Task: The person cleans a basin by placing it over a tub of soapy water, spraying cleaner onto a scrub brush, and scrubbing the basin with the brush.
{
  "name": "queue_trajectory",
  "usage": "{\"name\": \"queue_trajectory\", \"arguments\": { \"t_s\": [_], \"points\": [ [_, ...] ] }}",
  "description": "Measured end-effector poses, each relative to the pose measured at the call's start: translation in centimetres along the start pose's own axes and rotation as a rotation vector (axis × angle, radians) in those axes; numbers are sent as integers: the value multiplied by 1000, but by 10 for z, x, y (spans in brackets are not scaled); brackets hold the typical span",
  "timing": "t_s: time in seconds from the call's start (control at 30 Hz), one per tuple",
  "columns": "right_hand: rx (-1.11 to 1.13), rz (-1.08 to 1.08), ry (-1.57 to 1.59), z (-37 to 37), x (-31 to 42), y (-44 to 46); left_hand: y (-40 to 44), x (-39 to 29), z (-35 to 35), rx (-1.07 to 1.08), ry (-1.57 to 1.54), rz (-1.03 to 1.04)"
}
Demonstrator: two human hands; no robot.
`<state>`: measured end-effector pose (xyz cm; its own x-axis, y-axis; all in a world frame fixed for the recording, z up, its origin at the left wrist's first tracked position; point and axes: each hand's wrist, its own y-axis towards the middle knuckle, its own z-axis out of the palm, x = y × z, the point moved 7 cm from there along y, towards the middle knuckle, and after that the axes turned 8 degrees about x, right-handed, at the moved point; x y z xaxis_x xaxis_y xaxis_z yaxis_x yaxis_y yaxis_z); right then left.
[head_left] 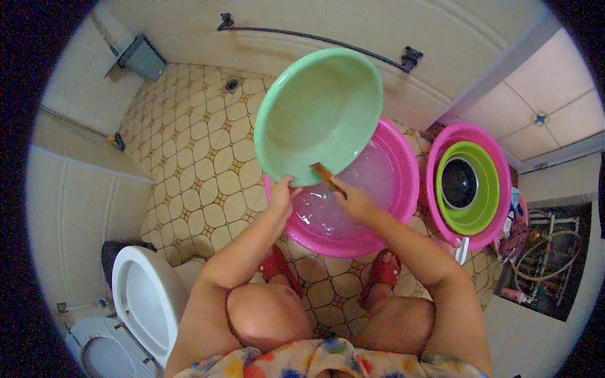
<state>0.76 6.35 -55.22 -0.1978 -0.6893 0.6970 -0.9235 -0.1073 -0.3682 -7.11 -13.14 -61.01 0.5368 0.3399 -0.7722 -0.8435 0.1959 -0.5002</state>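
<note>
Tiled floor, washing in hand. Mint-green basin tilted up on edge above the larger pink tub, its hollow side facing the wearer. Left hand grips the basin's lower rim, thumb on the inner side. Right hand closed round a slim brown tool; the tool's far end lies against the inside of the basin, close to that lower rim. Possibly a brush, though its working face is too indistinct to be sure.

Tub stands on the floor just beyond the red slippers, holding cloudy, bubbly water that catches the light. To its right, a nest of vessels: outer pink basin, lime-green basin inside it, dark round bowl innermost. White toilet at lower left. Black rail along the far wall, beyond the basin.
</note>
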Motion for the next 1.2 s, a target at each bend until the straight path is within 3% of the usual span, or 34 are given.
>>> {"name": "queue_trajectory", "arguments": {
  "t_s": [0.07, 0.17, 0.27, 0.37, 0.47, 0.57, 0.67, 0.77, 0.87, 0.97, 1.07, 1.2],
  "points": [
    [-45, 125, -184, -21, -11, 0, 7, -11, -8, 4, 73, 63],
    [-121, 207, -297, -42, -40, -1, 5, -49, -7, -2, 478, 287],
    [-193, 210, -301, -57, -45, -8, -56, -131, 64, 68, 735, 785],
    [-228, 200, -282, -73, -29, -22, -71, -141, 73, 33, 743, 855],
    [-275, 152, -229, -89, -19, -33, -43, -108, 51, 32, 673, 399],
    [-345, 69, -123, -102, -10, -43, -71, -100, 67, 14, 373, 72],
    [-402, 38, -58, -108, -17, -49, -50, -68, 58, 115, 183, -33],
    [-332, 116, 19, -104, -26, -53, -36, -29, 52, 248, 110, -311],
    [-263, 155, 68, -94, -39, -55, -43, -20, 58, 193, 135, -351],
    [-232, 100, 137, -81, -47, -54, -17, 5, 40, 298, 182, -316],
    [-227, 91, 164, -78, -44, -59, -17, 17, 34, 425, 287, -470],
    [-213, 67, 206, -73, -57, -56, -38, 7, 20, 470, 725, -723]
  ]
}}
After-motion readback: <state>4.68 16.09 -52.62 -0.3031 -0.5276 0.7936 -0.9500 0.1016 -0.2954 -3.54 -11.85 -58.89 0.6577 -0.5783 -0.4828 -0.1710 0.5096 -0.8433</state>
